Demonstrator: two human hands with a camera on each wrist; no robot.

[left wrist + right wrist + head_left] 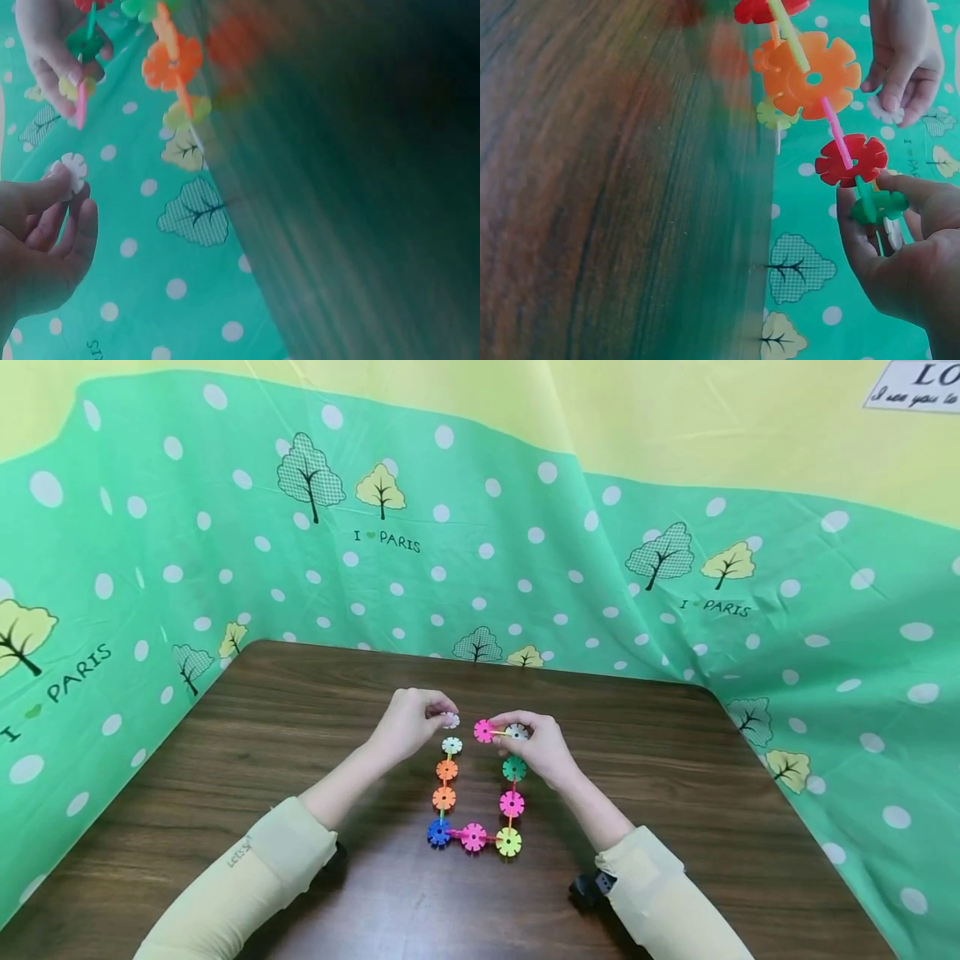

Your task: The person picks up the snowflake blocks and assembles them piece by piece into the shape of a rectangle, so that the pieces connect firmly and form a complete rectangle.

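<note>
In the head view, flower-shaped plastic discs joined by thin sticks form a U-shaped chain: a white disc and orange discs on the left, a blue disc at the corner, a green disc on the right. My left hand pinches a loose white disc between thumb and fingers, just above the chain's left end. My right hand grips the chain's upper right corner by a white disc, partly covered by fingers. From there a stick leads left to a pink disc.
The chain is over a dark brown wooden table. A green and yellow curtain with dots and trees hangs behind and beside it. Below the right sleeve shows a black device. Parts of both wrist views are blurred.
</note>
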